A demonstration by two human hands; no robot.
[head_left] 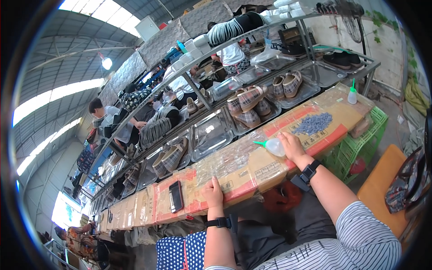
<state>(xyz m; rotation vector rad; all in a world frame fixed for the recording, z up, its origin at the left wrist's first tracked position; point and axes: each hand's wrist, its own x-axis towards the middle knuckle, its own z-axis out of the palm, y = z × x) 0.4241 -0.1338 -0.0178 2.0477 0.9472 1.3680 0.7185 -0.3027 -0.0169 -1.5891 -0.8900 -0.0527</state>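
My right hand (293,148) is wrapped round a small clear squeeze bottle (275,147) with a green nozzle. The bottle lies tilted over the cardboard-covered bench (234,180), its nozzle pointing left. Just beyond that hand sits a pile of small blue-grey pieces (313,123), too small to name. Nearer the bench's front edge, my left hand (213,193) is closed with the thumb up. Whatever its fingers hold, if anything, is hidden. To its left a dark phone (176,196) with a red edge lies on the bench.
A second squeeze bottle (352,94) stands at the bench's right end. Behind the bench, a metal rack (207,103) carries trays and plaid shoes (246,105). A green crate (366,144) stands under the right end, beside an orange seat (382,180). Several people work beyond the rack.
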